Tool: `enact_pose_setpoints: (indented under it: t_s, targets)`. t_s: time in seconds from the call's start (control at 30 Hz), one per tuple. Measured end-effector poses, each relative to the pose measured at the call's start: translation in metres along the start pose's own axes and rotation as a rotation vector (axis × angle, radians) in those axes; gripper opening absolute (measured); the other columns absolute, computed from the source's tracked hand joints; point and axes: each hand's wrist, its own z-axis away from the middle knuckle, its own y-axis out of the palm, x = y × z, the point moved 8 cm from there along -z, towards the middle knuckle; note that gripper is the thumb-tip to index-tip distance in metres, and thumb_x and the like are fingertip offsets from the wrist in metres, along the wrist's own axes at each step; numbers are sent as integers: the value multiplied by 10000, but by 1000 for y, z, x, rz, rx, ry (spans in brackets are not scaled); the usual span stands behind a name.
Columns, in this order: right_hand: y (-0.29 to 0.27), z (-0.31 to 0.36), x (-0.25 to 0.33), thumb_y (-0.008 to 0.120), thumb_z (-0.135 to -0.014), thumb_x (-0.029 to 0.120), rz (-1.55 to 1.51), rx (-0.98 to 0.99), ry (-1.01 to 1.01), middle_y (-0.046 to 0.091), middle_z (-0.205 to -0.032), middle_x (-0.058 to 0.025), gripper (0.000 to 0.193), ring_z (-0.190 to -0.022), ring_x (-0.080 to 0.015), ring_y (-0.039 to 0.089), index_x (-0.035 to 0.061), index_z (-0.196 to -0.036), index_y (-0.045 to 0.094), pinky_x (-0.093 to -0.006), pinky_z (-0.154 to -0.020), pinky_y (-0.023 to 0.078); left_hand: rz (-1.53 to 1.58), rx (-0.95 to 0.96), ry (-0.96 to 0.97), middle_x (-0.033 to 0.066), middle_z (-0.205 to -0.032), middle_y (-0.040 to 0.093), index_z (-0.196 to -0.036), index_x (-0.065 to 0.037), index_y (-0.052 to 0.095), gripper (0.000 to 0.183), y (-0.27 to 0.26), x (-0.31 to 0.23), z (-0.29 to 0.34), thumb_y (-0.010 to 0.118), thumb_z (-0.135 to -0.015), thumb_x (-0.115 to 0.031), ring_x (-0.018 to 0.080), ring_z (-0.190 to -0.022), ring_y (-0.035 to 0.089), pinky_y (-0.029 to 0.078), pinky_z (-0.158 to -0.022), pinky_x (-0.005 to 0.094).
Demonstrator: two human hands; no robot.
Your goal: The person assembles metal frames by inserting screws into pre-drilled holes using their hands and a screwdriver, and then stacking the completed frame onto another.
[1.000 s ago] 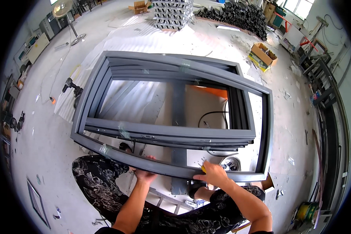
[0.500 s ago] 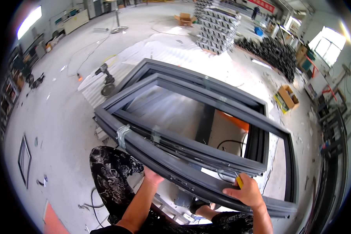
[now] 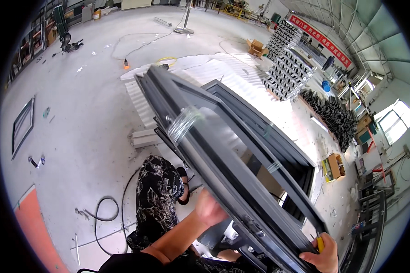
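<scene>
A dark grey window frame (image 3: 200, 144) is tilted up in front of me, clear tape (image 3: 185, 125) wound around its near left part. My left hand (image 3: 210, 210) grips its near edge, the fingers hidden behind it and slightly blurred. At the frame's right end my right hand (image 3: 325, 255) is closed on a small tool with a yellow handle (image 3: 320, 244) and a thin metal tip, the thumb lying against the frame. Behind it lies a second dark grey frame (image 3: 284, 129), partly covered by the raised one.
White foam sheeting (image 3: 198, 67) covers the floor beyond the frames. Stacked metal profiles (image 3: 289, 75) and a black heap (image 3: 332, 118) stand far right, near an open carton (image 3: 335, 167). A black cable (image 3: 96, 227) loops left of my leg; a small frame (image 3: 23, 127) lies far left.
The near window frame has been raised and turned, its left end up, apart from the frame behind. Both hands moved right with it. The view has swung, and the cordless drill is now mostly hidden.
</scene>
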Motion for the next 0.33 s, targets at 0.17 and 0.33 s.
enact_pose_setpoints:
  t_s: [0.17,0.33]
  targets:
    - [-27,41,34,840,-741,477,-2,-72,-22,291,-667,34,569,-614,-86,270,63,-787,452,-276,-507,236,-431,129,204,113,-1326,557,-1450,-85,379,905,62,11,-10,519,-840,-739,255,-1219,556,402,-1089,483]
    - [-33,65,52,809,-421,774,-5,-245,180,480,-637,-32,823,-571,-120,417,82,-713,472,-242,-574,329,-75,722,358,159,-1478,372,-1550,-90,87,1081,146,27,1,381,-819,-830,339,-1407,323,215,-1152,629]
